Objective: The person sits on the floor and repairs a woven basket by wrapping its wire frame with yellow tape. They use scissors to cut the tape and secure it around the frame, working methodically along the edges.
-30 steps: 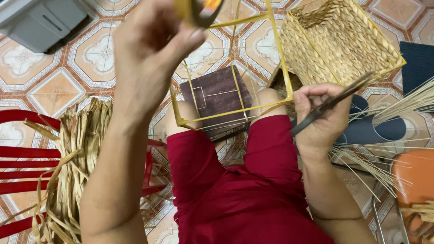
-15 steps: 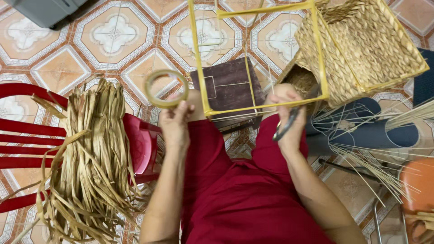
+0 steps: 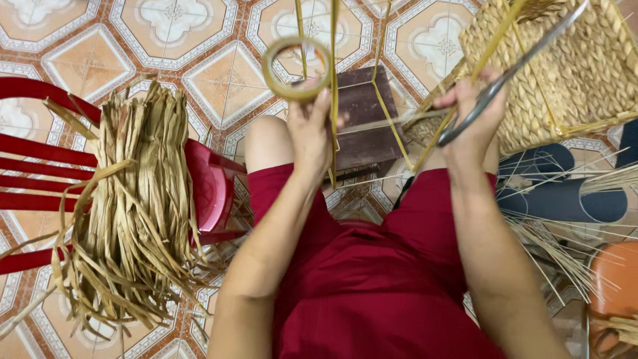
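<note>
I can't see the basket (image 3: 571,73) whole: the top and right edges cut it off. The scissors' (image 3: 505,76) handles are hidden inside my right hand (image 3: 475,116). The yellow frame (image 3: 372,86) runs out past the top edge. The orange stool (image 3: 615,286) is cropped at right.

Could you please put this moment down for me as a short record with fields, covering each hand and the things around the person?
left hand: holds up a roll of tape
right hand: grips scissors, blades pointing up and away
frame: yellow wire frame stands between the knees
basket: woven basket, beyond the right hand
fibre: bundle of dried straw strips draped over a red chair
floor: patterned tiles
</note>
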